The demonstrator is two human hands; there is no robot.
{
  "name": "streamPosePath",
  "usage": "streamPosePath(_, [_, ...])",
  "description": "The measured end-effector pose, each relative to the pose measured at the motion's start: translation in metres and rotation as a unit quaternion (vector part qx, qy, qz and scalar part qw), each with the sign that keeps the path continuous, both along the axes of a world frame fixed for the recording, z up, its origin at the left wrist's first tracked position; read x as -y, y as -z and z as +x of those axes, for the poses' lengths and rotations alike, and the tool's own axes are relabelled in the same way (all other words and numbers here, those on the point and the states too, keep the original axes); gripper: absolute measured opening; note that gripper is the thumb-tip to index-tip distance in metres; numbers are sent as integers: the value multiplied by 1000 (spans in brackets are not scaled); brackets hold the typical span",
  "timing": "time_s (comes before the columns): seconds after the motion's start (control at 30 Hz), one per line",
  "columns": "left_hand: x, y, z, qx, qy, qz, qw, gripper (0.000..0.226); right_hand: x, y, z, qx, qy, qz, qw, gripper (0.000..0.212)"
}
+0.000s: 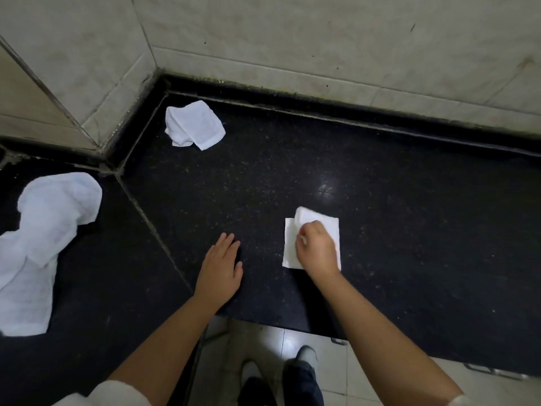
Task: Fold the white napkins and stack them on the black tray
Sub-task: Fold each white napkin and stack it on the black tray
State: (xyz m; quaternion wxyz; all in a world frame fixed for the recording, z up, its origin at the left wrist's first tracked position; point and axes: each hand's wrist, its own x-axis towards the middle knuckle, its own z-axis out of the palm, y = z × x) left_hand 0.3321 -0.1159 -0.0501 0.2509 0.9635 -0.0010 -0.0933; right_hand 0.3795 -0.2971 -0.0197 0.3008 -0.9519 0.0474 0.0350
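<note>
A small folded white napkin point(290, 243) lies on the black speckled counter point(409, 230) right of centre. My right hand point(316, 249) sits on top of it with curled fingers, pinching its raised far corner. To the left of the napkin, my left hand point(221, 266) rests flat on the counter with straight fingers and holds nothing. A loosely folded white napkin point(194, 125) lies near the back corner. A heap of crumpled white napkins point(44, 238) covers the counter at the far left. No separate black tray can be told apart from the black counter.
Tiled walls point(322, 33) close the counter at the back and left, meeting in a corner. A seam point(152, 224) runs diagonally across the counter. The counter's front edge lies just below my hands; under it are a light floor point(263, 341) and my shoes.
</note>
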Motion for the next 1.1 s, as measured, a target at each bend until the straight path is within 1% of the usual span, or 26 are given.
streamPosePath(0.03, [0, 0, -1, 1, 1, -1, 1000, 47, -6, 9, -1, -31, -48, -26, 998, 20])
streamPosePath(0.1, [-2, 0, -3, 3, 3, 4, 1000, 47, -11, 21, -3, -51, -90, -34, 994, 22])
streamPosePath(0.23, [-9, 2, -5, -3, 5, 14, 1000, 47, -7, 29, -7, 4, -75, -16, 997, 18])
streamPosePath(0.37, [-11, 2, -4, 3, 6, 14, 1000, 47, -5, 28, -10, 63, -94, 14, 993, 6])
streamPosePath(0.47, [-10, 3, -3, 14, 15, 11, 1000, 47, -4, 36, -13, 60, -136, -3, 989, 6])
streamPosePath(0.53, [-9, 4, -2, 30, 20, 5, 999, 46, -4, 36, -16, 27, -164, -14, 986, 8])
streamPosePath(0.57, [-8, 5, 0, 35, 23, 5, 999, 46, -4, 31, -17, 18, -172, -17, 985, 12])
streamPosePath(0.63, [-6, 7, 3, 33, 27, 21, 999, 44, 4, 20, -17, 5, -200, -28, 979, 34])
streamPosePath(0.67, [-2, 8, 6, 29, 30, 32, 999, 42, 12, 16, -19, -1, -213, -31, 977, 41])
streamPosePath(0.7, [3, 8, 8, 40, 40, 31, 998, 40, 22, 9, -23, -9, -211, -37, 977, 42])
streamPosePath(0.73, [12, 7, 12, 53, 64, 20, 996, 37, 35, 5, -25, 2, -194, -50, 980, 38])
streamPosePath(0.77, [23, 3, 15, 59, 95, 11, 994, 34, 49, 3, -27, 13, -170, -69, 983, 34])
streamPosePath(0.8, [35, -1, 19, 66, 137, 8, 988, 34, 63, 5, -29, 13, -165, -97, 981, 32])
streamPosePath(0.9, [68, -8, 31, 86, 260, 32, 961, 30, 84, 16, -27, -41, -199, -190, 961, 31])
streamPosePath(0.93, [76, -11, 33, 61, 280, 50, 957, 29, 83, 18, -26, -52, -220, -212, 951, 30])
streamPosePath(1.0, [83, -12, 37, -10, 284, 62, 957, 43, 81, 21, -22, -53, -255, -244, 934, 28])
streamPosePath(1.03, [83, -6, 40, -19, 277, 83, 957, 50, 79, 20, -19, -40, -266, -257, 928, 23])
streamPosePath(1.07, [82, -5, 42, 0, 271, 88, 958, 52, 77, 17, -15, -34, -280, -264, 922, 17])
streamPosePath(1.1, [81, -7, 44, 20, 275, 84, 957, 51, 76, 18, -12, -46, -288, -269, 918, 14])
